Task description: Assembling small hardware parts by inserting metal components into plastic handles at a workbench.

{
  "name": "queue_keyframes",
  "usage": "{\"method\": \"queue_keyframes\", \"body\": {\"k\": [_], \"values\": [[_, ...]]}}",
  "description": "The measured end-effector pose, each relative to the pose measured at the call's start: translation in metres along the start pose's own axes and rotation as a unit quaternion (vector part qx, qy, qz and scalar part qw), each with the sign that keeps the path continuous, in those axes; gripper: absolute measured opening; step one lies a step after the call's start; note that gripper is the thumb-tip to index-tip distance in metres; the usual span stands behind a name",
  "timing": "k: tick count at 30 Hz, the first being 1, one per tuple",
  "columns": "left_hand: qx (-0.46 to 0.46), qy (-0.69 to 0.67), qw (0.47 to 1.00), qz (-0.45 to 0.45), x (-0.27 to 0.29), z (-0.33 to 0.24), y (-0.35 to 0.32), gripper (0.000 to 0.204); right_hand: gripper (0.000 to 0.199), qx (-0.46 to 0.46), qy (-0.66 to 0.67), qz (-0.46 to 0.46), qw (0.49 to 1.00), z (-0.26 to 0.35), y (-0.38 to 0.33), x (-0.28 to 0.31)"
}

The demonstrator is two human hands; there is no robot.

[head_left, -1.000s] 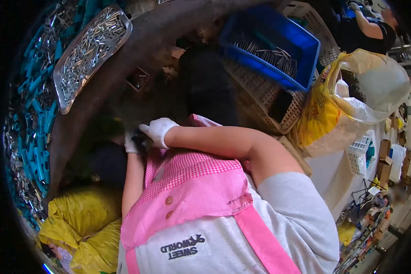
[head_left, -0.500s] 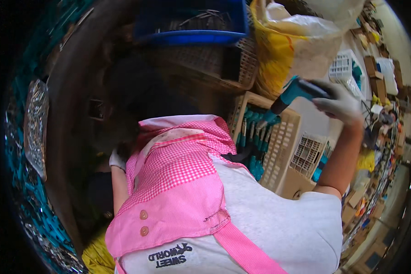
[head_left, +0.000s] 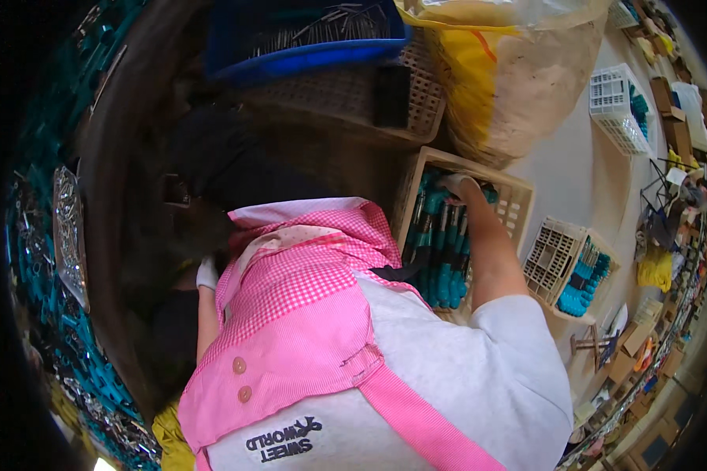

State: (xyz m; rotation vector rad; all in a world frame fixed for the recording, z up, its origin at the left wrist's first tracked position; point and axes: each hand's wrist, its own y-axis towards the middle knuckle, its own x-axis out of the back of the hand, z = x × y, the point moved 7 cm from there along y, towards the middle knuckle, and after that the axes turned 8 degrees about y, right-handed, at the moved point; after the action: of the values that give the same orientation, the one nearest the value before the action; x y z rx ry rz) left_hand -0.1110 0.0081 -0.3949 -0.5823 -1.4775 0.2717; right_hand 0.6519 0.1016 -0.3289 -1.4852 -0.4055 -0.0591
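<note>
My right hand [head_left: 454,186], in a whitish glove, reaches down into the far end of a beige plastic crate [head_left: 518,188]. It appears closed round a teal-and-black tool [head_left: 489,193], one end of which sticks out beside the wrist; the fingers are partly hidden. Several similar teal-handled tools [head_left: 440,251] with metal parts lie side by side in this crate. My left hand [head_left: 206,273], also gloved, is low on the left by the pink checked apron [head_left: 306,271]. Its fingers are hidden in shadow and behind the cloth.
A blue bin [head_left: 314,59] of thin metal pieces stands at the top, on a perforated crate [head_left: 426,98]. Beside it is a large yellow-and-white sack [head_left: 518,86]. White crates [head_left: 554,255] with teal items stand on the right. A tray of metal parts [head_left: 69,235] is at far left.
My right hand has come down and leftward from beside the sack into the beige crate, bringing the teal-and-black tool with it. My left hand has hardly moved. The view has shifted slightly.
</note>
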Motion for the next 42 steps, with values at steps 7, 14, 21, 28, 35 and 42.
{"method": "queue_keyframes", "body": {"k": [7, 14, 21, 28, 35, 42], "values": [[0.071, 0.008, 0.997, 0.015, 0.089, -0.037, -0.009, 0.046, 0.066, 0.138, 0.197, 0.050, 0.969, 0.004, -0.005, -0.028], [0.124, -0.146, 0.981, 0.029, 0.095, -0.032, -0.016, 0.043, 0.059, 0.121, 0.156, 0.061, 0.978, -0.088, 0.105, -0.046], [0.129, -0.191, 0.971, 0.060, 0.074, -0.030, -0.020, 0.039, 0.041, -0.013, 0.040, -0.089, 0.995, -0.199, 0.208, -0.174], [0.082, -0.223, 0.970, -0.044, 0.061, -0.031, -0.031, 0.046, 0.043, -0.158, 0.042, -0.234, 0.958, -0.169, 0.118, -0.168], [0.191, -0.389, 0.901, 0.017, 0.100, -0.077, 0.027, 0.044, 0.042, 0.104, -0.384, 0.082, 0.914, -0.307, 0.250, -0.171], [0.239, -0.293, 0.925, 0.033, 0.114, -0.089, -0.016, 0.041, 0.044, 0.376, -0.404, 0.168, 0.817, -0.452, 0.138, 0.000]]}}
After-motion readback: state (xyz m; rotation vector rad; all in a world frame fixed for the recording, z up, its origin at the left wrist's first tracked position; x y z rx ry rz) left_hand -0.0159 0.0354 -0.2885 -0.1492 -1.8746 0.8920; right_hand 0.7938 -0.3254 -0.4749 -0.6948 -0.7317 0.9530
